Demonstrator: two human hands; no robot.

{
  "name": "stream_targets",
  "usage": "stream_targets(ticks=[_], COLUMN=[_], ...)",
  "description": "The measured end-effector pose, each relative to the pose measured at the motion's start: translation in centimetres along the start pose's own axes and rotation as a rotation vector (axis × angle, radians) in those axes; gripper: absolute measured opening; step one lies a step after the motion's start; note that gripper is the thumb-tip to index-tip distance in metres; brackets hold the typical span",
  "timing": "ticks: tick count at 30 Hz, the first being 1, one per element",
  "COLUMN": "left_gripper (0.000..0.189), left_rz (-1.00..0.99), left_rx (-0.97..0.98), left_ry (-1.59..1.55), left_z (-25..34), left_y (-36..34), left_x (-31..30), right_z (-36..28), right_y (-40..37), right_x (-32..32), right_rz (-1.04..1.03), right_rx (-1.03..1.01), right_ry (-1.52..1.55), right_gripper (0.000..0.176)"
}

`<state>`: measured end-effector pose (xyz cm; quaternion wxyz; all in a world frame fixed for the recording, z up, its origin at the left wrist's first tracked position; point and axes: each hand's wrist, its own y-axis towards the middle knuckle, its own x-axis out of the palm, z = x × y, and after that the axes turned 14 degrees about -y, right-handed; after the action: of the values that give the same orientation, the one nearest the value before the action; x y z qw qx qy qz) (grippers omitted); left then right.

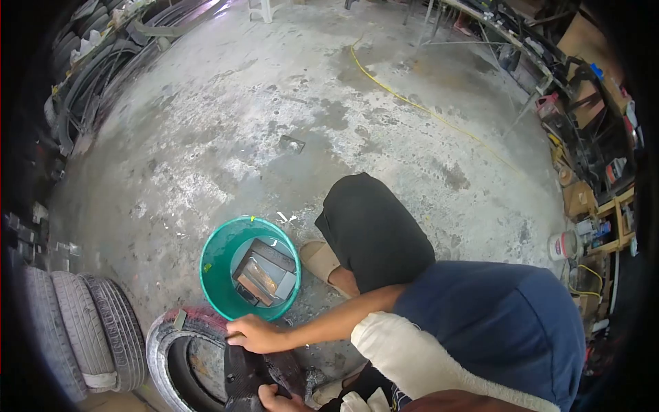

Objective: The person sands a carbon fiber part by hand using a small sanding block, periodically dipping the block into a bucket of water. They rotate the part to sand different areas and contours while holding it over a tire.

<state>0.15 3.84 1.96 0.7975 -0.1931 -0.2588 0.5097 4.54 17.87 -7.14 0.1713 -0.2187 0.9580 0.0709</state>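
A black curved part with a woven-looking surface and a small hole (239, 384) lies across a tyre-like ring (156, 353) with a grey rim and a reddish patch. My right hand (259, 334) has its fingers curled over the part's upper edge, close below the green bucket. Lower in the view, my left hand (280, 399) grips the part's near side with thumb and fingers. A small greyish strip (180, 319) rests on the ring's top. The green bucket (206, 275) contains water and several rectangular blocks (264, 275).
Several tyres (86, 329) stand at the lower left. A yellow hose (419, 108) runs over the stained concrete floor (226, 151). Cluttered shelves (597, 192) line the right side, with a white tub (564, 245) beside them. My knee (371, 230) is right of the bucket.
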Motion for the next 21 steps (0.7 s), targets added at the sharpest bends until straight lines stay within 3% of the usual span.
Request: stream_targets(ticks=[3, 4, 6, 7, 8, 10, 12, 13, 16, 17, 18, 20, 21], left_gripper=[0.031, 0.032, 0.029, 0.027, 0.027, 0.02, 0.016, 0.013, 0.03, 0.04, 0.03, 0.021, 0.018], left_rz=[0.014, -0.109, -0.156, -0.046, -0.05, -0.05, -0.133, -0.132, 0.037, 0.044, 0.026, -0.18, -0.188], left_rx=[0.157, 0.04, 0.036, 0.146, 0.153, 0.375, 0.119, 0.011, 0.237, 0.322, 0.264, 0.073, 0.03], left_ry=[0.098, 0.049, -0.021, 0.086, 0.082, 0.083, 0.162, -0.003, 0.014, 0.179, 0.208, 0.124, -0.05], left_z=[0.5, 0.9, 0.6, 0.3, -0.6, -2.3, -1.5, 0.2, -0.4, -0.9, -0.4, -2.1, -2.6], left_y=[0.6, 0.8, -0.6, -1.7, -1.7, 0.0, 3.7, 0.3, -3.3, -3.2, -4.3, 1.9, 3.5], left_x=[-0.3, -0.8, -0.1, 0.7, 0.5, -1.1, -3.7, -0.8, 1.6, 0.8, 1.3, -3.9, -3.8], right_z=[-4.3, -5.1, -2.8, -1.6, -0.4, -2.8, -5.6, -5.3, -2.3, -1.9, -1.9, -5.2, -6.1], right_y=[-5.1, -5.8, -3.4, -1.5, -0.2, -2.9, -6.1, -5.7, -2.1, -1.9, -1.7, -5.4, -6.1], right_x=[0.3, 0.3, 0.8, 0.2, -0.1, -0.7, 0.3, 0.2, -0.4, -0.5, -0.6, -0.5, -0.5], right_rz=[0.162, 0.206, 0.204, 0.082, 0.02, 0.089, 0.169, 0.149, 0.057, 0.073, 0.09, 0.147, 0.214], right_rx=[-0.24, -0.305, -0.338, -0.11, -0.015, -0.155, -0.305, -0.304, -0.192, -0.115, -0.035, -0.206, -0.323], right_ry=[0.145, 0.173, 0.077, 0.097, -0.016, 0.06, 0.197, 0.158, 0.054, 0.012, -0.03, 0.155, 0.206], right_gripper=[0.016, 0.017, 0.017, 0.019, 0.021, 0.019, 0.017, 0.017, 0.019, 0.02, 0.022, 0.022, 0.021])
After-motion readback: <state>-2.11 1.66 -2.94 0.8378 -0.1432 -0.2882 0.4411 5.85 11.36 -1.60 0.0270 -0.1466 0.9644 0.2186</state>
